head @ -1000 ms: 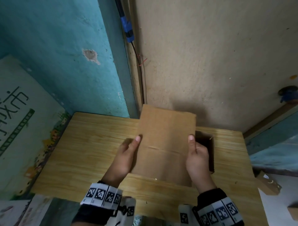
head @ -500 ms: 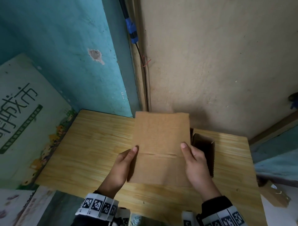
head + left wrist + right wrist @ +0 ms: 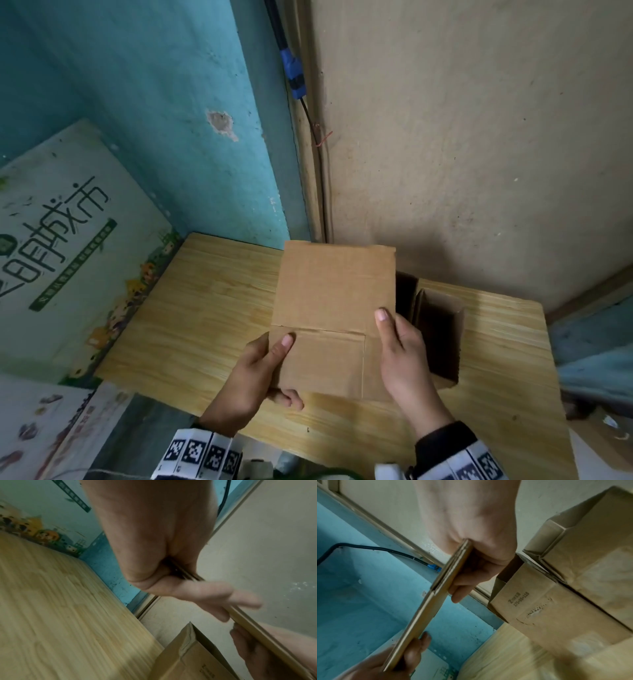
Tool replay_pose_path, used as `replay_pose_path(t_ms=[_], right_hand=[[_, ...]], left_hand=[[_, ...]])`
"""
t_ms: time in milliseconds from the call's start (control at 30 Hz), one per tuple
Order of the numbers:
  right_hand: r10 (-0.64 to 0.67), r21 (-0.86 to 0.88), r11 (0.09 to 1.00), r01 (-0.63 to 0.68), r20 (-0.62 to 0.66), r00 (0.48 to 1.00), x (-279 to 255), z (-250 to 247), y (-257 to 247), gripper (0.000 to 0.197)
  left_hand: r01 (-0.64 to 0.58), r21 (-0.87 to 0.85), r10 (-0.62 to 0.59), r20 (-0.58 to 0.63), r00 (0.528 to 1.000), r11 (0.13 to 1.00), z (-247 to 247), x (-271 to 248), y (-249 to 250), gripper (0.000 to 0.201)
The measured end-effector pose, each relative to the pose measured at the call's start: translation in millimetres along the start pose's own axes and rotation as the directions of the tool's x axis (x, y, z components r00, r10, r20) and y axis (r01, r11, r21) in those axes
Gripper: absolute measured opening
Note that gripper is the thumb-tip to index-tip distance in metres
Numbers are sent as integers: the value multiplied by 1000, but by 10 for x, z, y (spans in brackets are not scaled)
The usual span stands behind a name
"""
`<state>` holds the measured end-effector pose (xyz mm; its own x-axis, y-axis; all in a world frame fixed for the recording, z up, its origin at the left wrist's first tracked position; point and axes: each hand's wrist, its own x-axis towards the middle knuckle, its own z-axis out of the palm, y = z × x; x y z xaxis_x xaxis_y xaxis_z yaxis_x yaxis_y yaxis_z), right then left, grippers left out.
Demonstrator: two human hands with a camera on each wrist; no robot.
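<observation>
A flattened brown cardboard box [image 3: 334, 308] is held flat above the wooden table [image 3: 205, 308], its flaps showing a crease line near the hands. My left hand [image 3: 263, 373] pinches its lower left corner, thumb on top and fingers under. My right hand [image 3: 404, 359] grips its right edge, thumb on top. In the left wrist view the flattened cardboard box [image 3: 257, 631] is seen edge-on between thumb and fingers of my left hand [image 3: 180, 582]. The right wrist view shows the flattened cardboard box [image 3: 433, 601] edge-on in my right hand [image 3: 471, 563], with the left hand [image 3: 402, 660] below.
An assembled open cardboard box [image 3: 435, 332] stands on the table to the right, behind my right hand; the open cardboard box [image 3: 556, 588] also shows in the right wrist view. Teal and beige walls meet at the corner, with a black cable [image 3: 294, 82]. A printed board [image 3: 68, 240] leans at the left.
The flattened box has come a little nearer to me and lower. My left hand has slid down to its lower left corner, fingers now curled under the edge.
</observation>
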<state>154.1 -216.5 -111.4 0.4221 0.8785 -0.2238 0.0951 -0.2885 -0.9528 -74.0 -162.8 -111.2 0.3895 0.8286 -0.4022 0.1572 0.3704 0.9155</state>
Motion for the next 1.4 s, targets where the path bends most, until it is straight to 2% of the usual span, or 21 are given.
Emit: replay_pose_path(t_ms=[67, 133, 233, 300, 400, 500, 567, 633, 667, 767, 867, 900, 967, 1033, 1067, 1100, 1167, 1267, 1333, 1400], right_hand=[[9, 28, 1000, -10, 34, 999, 23, 63, -53, 24], [39, 19, 999, -40, 73, 997, 42, 137, -105, 29], [29, -216, 976, -25, 17, 999, 62, 312, -40, 54], [28, -297, 954, -42, -53, 998, 35, 451, 5, 58], [82, -291, 951, -104, -87, 993, -14, 632, 13, 51], [198, -314, 933, -174, 45, 979, -24, 809, -99, 46], [266, -406, 897, -177, 175, 948, 30, 925, -123, 50], [310, -455, 873, -173, 245, 919, 84, 1091, -103, 56], [305, -452, 876, -167, 251, 919, 108, 1187, -85, 58], [193, -406, 908, -103, 189, 963, 217, 1473, 39, 60], [176, -395, 913, -102, 156, 972, 300, 1739, 214, 66], [177, -403, 909, -107, 140, 974, 313, 1828, 305, 64], [176, -409, 907, -99, 154, 972, 313, 1967, 404, 46], [249, -378, 915, -140, 257, 934, 333, 2063, 430, 25], [278, -302, 936, -180, 321, 905, 340, 2135, 455, 25], [272, -250, 949, -190, 350, 896, 353, 2198, 484, 35], [245, -292, 944, -153, 310, 919, 431, 2327, 577, 58], [281, -216, 950, -225, 284, 917, 518, 2560, 654, 79], [279, -228, 948, -224, 249, 928, 550, 2692, 707, 86], [288, -198, 949, -245, 230, 930, 579, 2788, 772, 89]], left_hand=[[-100, 25, 100, -18, 995, 995, -66, 9, -35, 42], [-142, 18, 143, -51, 988, 990, -129, 50, -51, 38], [-147, 34, 150, -71, 986, 988, -247, 143, -45, 38], [-136, 66, 139, -43, 989, 989, -344, 198, -33, 42], [-104, 132, 108, -29, 994, 986, -505, 273, -20, 51], [-73, 129, 80, -52, 995, 989, -756, 337, -87, 55], [-45, 131, 56, -81, 995, 990, -947, 377, -121, 55], [-13, 138, 27, -98, 995, 990, -1131, 411, -173, 53], [1, 142, 14, -109, 994, 990, -1208, 431, -204, 52], [35, 146, -12, -158, 987, 989, -1395, 548, -319, 49], [116, 218, -70, -208, 976, 969, -1572, 693, -520, 42], [133, 293, -67, -226, 972, 947, -1640, 739, -590, 41], [164, 465, -42, -261, 964, 870, -1775, 827, -728, 41], [193, 518, -42, -289, 956, 834, -1888, 871, -815, 43], [202, 521, -42, -303, 952, 829, -1960, 883, -835, 45], [204, 519, -41, -308, 950, 830, -2035, 908, -872, 48], [194, 503, -44, -294, 955, 842, -2164, 977, -946, 54], [192, 488, -87, -231, 969, 852, -2257, 1081, -1014, 73], [146, 616, -41, -182, 982, 774, -2304, 1138, -1069, 80], [90, 782, 2, -115, 993, 617, -2321, 1158, -1090, 77]])
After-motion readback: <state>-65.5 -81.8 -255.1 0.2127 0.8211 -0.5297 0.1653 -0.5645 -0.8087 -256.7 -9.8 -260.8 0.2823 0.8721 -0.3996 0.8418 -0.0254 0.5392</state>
